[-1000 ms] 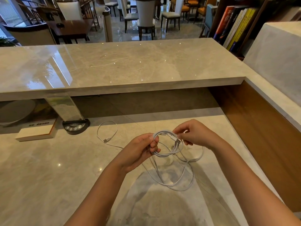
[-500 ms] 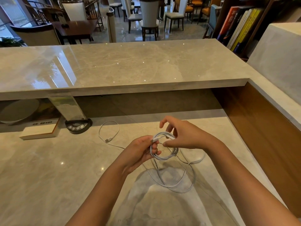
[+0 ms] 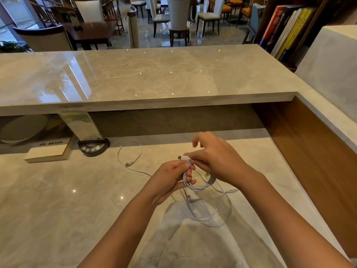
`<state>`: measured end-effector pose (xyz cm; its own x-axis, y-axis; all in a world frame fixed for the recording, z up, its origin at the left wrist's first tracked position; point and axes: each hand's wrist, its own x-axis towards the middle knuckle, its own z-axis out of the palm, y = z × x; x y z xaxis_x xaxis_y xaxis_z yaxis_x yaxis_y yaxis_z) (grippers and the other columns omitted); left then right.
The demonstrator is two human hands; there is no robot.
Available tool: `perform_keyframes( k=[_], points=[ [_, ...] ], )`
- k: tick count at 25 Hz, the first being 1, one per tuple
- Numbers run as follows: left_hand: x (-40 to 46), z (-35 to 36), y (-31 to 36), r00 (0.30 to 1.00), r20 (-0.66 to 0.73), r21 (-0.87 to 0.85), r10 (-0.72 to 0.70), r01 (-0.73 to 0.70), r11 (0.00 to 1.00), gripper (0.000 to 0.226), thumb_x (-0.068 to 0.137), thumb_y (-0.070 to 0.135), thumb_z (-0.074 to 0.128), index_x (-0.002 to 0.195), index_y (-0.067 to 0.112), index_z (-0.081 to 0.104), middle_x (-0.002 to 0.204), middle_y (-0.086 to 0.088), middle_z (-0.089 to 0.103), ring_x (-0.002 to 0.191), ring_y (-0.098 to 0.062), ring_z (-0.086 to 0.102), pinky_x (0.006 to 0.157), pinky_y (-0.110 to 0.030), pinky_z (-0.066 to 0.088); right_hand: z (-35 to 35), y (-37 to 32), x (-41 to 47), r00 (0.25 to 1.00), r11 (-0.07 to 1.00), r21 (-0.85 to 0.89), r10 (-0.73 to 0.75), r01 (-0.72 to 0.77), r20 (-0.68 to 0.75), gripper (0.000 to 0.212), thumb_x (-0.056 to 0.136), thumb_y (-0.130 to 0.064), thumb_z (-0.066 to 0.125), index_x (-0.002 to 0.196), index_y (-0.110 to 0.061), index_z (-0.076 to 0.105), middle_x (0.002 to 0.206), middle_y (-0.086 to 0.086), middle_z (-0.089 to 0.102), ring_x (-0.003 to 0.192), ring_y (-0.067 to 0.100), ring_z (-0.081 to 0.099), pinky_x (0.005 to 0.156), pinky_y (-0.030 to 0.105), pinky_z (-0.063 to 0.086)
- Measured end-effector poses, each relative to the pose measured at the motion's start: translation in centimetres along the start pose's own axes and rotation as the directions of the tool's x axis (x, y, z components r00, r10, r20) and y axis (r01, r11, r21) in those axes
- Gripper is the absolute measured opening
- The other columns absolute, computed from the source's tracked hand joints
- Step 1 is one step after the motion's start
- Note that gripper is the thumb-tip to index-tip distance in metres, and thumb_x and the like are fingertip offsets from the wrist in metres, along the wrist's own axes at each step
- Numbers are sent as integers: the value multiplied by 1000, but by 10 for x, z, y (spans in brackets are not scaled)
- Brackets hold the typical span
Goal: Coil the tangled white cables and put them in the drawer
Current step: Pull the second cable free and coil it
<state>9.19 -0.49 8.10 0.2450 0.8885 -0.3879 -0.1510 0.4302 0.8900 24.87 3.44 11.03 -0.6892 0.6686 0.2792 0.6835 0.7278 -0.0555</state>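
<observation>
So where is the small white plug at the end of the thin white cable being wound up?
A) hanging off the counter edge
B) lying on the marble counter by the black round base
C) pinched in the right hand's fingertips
C: the small white plug sticks out from the right hand fingertips, just above the coil of thin white cable held by the left hand.

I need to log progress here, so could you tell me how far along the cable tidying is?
Early stage. Done: a few loops of one white cable are gathered into a small coil. In hand: the left hand grips that coil while the right hand pinches its connector end; the rest hangs loose onto the counter. Left: finishing this coil, coiling the cable end lying uncoiled behind, and stowing them; no drawer is in view.
</observation>
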Motion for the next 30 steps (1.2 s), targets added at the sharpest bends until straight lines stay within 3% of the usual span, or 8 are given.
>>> perform_keyframes(
  k=[3,6,14,19,22,24,27,30],
  points=[
    [0,7,0,1000,-19,180,21,-17,984,26,98,10,42,88,2,64,65,-5,52,56,-10,52,71,-26,58,-2,-3,5,958,967,107,205,-229,201,19,89,-31,56,90,-24,73,90,-4,66,82,15,55,65,31,40],
    [4,3,3,999,3,110,-47,46,993,27,98,12,41,97,1,66,64,-3,52,56,-9,52,69,-25,57,-4,7,5,836,710,454,383,-538,393,13,86,-27,63,87,-22,75,69,-9,66,56,4,52,53,22,40],
    [6,-6,3,988,36,-27,-150,151,988,23,97,10,44,94,1,64,67,-7,56,54,-10,53,61,-24,56,-4,21,-5,753,583,515,289,-628,591,8,81,-16,68,81,-10,73,64,-2,67,52,3,55,48,14,41],
    [3,-13,-7,995,-81,-39,-52,49,998,20,89,7,58,107,11,65,76,-5,66,72,-13,64,76,-30,58,7,30,-15,709,253,663,300,-705,638,13,86,-9,62,81,1,67,71,6,70,51,10,55,47,17,43],
    [5,-11,-17,981,-186,-40,51,-59,997,23,87,2,59,108,8,66,76,-4,67,68,-9,65,75,-24,56,19,30,-17,693,-108,735,264,-670,671,20,89,-6,57,70,-5,62,66,10,57,44,7,49,44,15,43],
    [11,-13,-20,953,-247,108,177,-154,982,28,87,2,58,112,13,66,83,-3,70,73,-9,66,73,-21,56,30,27,-20,689,-310,741,278,-595,669,20,91,-6,53,72,-5,59,64,7,55,43,5,48,42,12,42],
    [19,-21,-24,872,-194,607,450,-254,754,35,90,4,54,121,17,62,97,0,69,84,-11,64,77,-18,52,47,17,-23,663,-452,730,332,-512,671,20,91,-7,51,73,-5,60,61,3,60,46,5,51,46,12,45],
    [23,-28,-29,859,-37,876,510,-218,431,37,93,6,48,128,14,56,101,-10,66,90,-20,59,74,-18,39,53,10,-21,640,-368,741,376,-561,671,23,92,-7,52,71,-4,61,58,4,62,44,6,51,44,13,46]
  ],
)
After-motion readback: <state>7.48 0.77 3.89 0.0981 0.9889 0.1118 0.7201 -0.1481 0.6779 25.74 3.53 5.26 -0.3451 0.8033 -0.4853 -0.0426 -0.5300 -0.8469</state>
